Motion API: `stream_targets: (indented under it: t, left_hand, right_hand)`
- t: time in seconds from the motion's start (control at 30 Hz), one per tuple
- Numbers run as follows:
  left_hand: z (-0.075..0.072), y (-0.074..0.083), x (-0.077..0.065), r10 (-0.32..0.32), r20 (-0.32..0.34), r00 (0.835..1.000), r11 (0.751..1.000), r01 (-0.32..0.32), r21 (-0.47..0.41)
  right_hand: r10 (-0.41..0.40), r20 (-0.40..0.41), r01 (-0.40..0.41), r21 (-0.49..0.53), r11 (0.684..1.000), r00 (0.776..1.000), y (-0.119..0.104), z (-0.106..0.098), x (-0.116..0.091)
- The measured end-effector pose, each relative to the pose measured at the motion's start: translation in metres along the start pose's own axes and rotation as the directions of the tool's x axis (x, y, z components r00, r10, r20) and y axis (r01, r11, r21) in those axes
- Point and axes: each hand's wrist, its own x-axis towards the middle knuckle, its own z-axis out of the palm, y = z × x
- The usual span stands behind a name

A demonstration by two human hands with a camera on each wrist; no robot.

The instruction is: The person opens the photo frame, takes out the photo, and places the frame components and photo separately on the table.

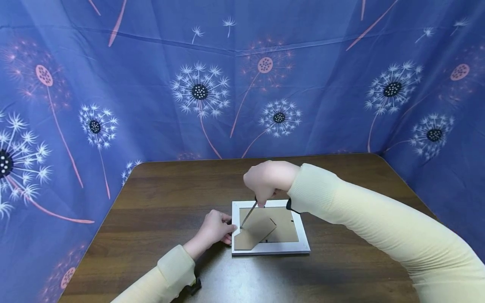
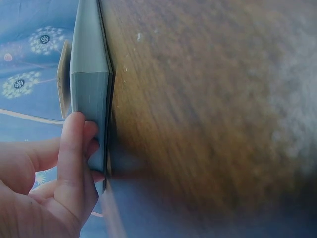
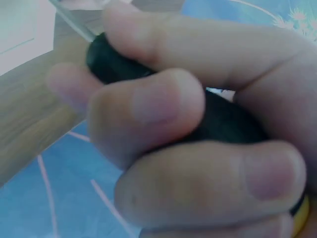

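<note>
R hand (image 1: 267, 179) grips driver (image 1: 249, 215), shaft slanting down to near-left, tip at left inner edge of frame (image 1: 302, 233); L hand (image 1: 214, 227), closer to tip, pinches that side.

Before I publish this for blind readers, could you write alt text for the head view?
A person's right grip holds a screwdriver, its tip near the left inner edge of a white picture frame lying back up; the left grip holds the frame's outer edge. Behind the brown wooden table hangs blue dandelion-print cloth.
</note>
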Motion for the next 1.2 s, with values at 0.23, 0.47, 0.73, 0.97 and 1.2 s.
stream_targets:
  t: [0.23,0.47,0.73,0.97,1.2]
  left_hand:
    - [-0.001,0.000,-0.002,-0.020,-0.014,1.000,1.000,0.020,0.002]
    - [0.000,-0.003,-0.001,-0.014,-0.016,1.000,1.000,0.014,0.007]
    - [0.000,-0.005,-0.003,0.010,-0.009,1.000,1.000,-0.010,0.010]
    - [0.000,-0.004,-0.004,0.023,-0.003,1.000,1.000,-0.023,-0.003]
    - [-0.002,-0.004,-0.012,0.077,-0.025,0.997,0.996,-0.075,0.055]
  right_hand:
    - [0.004,-0.101,0.008,0.122,0.992,0.995,0.019,0.033,-0.014]
    - [0.002,-0.212,0.057,0.271,0.961,0.977,0.037,0.073,-0.028]
    - [-0.003,-0.287,0.136,0.441,0.887,0.958,0.057,0.117,-0.029]
    - [0.006,-0.385,0.222,0.546,0.808,0.923,0.079,0.155,-0.023]
    - [0.095,-0.467,0.253,0.626,0.738,0.879,0.093,0.188,-0.009]
